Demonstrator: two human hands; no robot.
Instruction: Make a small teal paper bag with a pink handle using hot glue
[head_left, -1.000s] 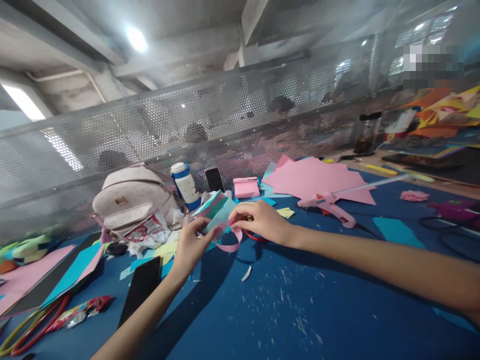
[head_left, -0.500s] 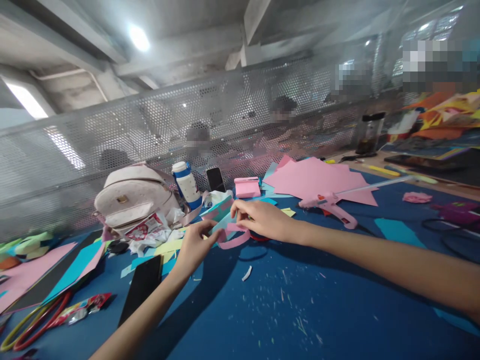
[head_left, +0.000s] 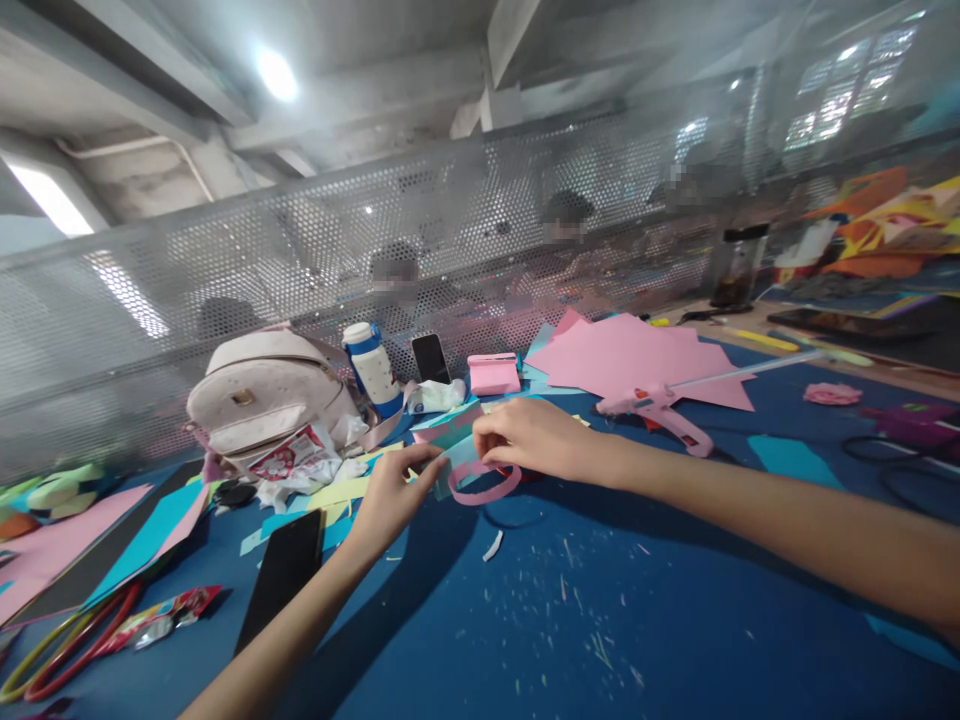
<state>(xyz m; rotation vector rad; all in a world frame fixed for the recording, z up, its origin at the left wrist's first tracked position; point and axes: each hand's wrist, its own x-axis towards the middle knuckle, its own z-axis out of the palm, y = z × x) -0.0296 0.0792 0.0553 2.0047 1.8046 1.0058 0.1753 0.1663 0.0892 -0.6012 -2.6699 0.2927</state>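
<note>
Above the blue table, both hands are closed around a small paper piece. My left hand (head_left: 391, 492) pinches the left edge of a light blue paper piece (head_left: 458, 458) between thumb and fingers. From the right, my right hand (head_left: 529, 436) has its fingers bent and pressed onto the same piece, partly hiding it. A pink paper strip (head_left: 486, 497) curves into a loop below the right fingertips; where its ends meet the blue paper is hidden. Behind the hands lie more pieces of blue and pink paper.
A pink glue gun (head_left: 656, 408) rests beside pink paper sheets (head_left: 637, 350). At the back stand a white backpack (head_left: 259, 390), a bottle (head_left: 373, 370) and a propped phone (head_left: 430, 358). A dark phone (head_left: 281, 575) lies by my left forearm. Paper scraps (head_left: 493, 546) dot the blue table (head_left: 480, 640).
The pink loop has shifted slightly right and now shows as a rounder ring. My right hand has moved a little right, my left hand barely. More of the light blue paper shows between them.
</note>
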